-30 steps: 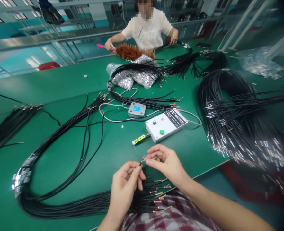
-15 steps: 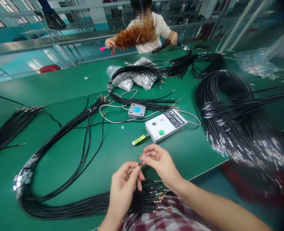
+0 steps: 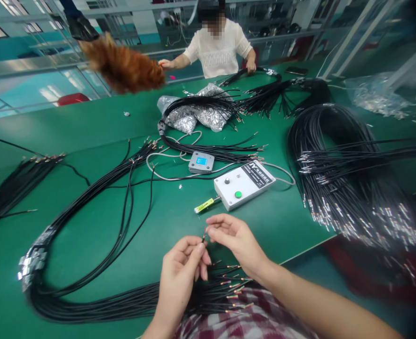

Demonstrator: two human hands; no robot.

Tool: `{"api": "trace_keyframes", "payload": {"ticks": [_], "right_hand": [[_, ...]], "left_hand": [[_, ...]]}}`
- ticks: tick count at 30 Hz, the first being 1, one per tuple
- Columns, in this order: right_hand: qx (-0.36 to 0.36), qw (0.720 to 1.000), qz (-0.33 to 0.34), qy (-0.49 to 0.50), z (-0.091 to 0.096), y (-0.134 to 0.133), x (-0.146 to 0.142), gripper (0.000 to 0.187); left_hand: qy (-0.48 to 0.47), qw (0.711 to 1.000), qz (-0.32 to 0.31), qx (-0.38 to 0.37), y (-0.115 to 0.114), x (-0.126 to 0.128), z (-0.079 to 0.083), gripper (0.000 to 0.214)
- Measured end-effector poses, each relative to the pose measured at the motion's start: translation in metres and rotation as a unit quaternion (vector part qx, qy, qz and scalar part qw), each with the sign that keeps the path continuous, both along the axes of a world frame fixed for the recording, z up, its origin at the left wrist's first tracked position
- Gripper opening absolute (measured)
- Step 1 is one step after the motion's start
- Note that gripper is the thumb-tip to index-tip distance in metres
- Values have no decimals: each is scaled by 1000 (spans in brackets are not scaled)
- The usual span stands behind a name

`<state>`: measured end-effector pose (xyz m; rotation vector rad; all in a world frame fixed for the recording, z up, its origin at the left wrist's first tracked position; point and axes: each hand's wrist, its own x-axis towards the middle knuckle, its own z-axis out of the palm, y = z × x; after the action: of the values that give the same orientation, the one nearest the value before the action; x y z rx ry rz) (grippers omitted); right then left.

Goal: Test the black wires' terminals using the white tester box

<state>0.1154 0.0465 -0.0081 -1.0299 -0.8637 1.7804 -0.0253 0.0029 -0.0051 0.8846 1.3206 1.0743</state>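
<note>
My left hand [image 3: 181, 270] is closed, thumb and finger pinching a black cable [image 3: 204, 239] just below its stripped end. Thin inner wires, one reddish, stick up from it. The fingertips of my right hand [image 3: 236, 242] are pinched together at those wires. Below both hands lies a bundle of black cables [image 3: 102, 303], its stripped ends with coloured wires fanned over my checked clothing. Taped with silver, the bundle curves round at the left. Just beyond my right hand sits a white control box [image 3: 243, 188] with a green button and a yellow-green tip [image 3: 204, 205].
A small grey box [image 3: 201, 163] with a blue label stands behind the control box. Bags of small metal parts [image 3: 211, 113] lie farther back. More cable bundles [image 3: 331, 122] lie right. Across the green table [image 3: 172, 207], a person [image 3: 222, 49] holds a brown fluffy duster [image 3: 123, 66].
The person opposite has swung the duster from in front of the body out to the left. My hands keep nearly the same place, with slightly more of the reddish wire showing.
</note>
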Motion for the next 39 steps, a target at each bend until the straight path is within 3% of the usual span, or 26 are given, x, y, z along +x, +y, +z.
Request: {"api": "trace_keyframes", "payload": {"ticks": [5,11,18,22,26,31,34,36,39], "right_hand": [[-52,997,-25,42,5,0,-13,39],[-78,994,-9,74,1,-3,-8,42],[-21,1000,-2,17,-4,1,1,41],[9,999,-15,-34,-5,1,5,38],[80,987,-30,-136,-8,0,6,26],[171,959,-23,-225,-13,1,11,16],[243,930,-10,-278,-12,5,24,9],[323,888,-11,-328,-9,9,32,9],[460,799,15,-387,-4,13,34,18]], "left_hand": [[3,1000,3,5,0,1,-3,29],[4,1000,17,18,-3,1,-5,24],[63,993,-14,98,7,9,3,28],[64,989,42,124,13,20,2,14],[21,993,84,80,10,25,-5,18],[100,988,100,56,7,22,-9,22],[98,988,108,51,12,19,-7,24],[83,991,93,39,17,16,-5,24],[75,995,57,34,21,11,-6,23]]}}
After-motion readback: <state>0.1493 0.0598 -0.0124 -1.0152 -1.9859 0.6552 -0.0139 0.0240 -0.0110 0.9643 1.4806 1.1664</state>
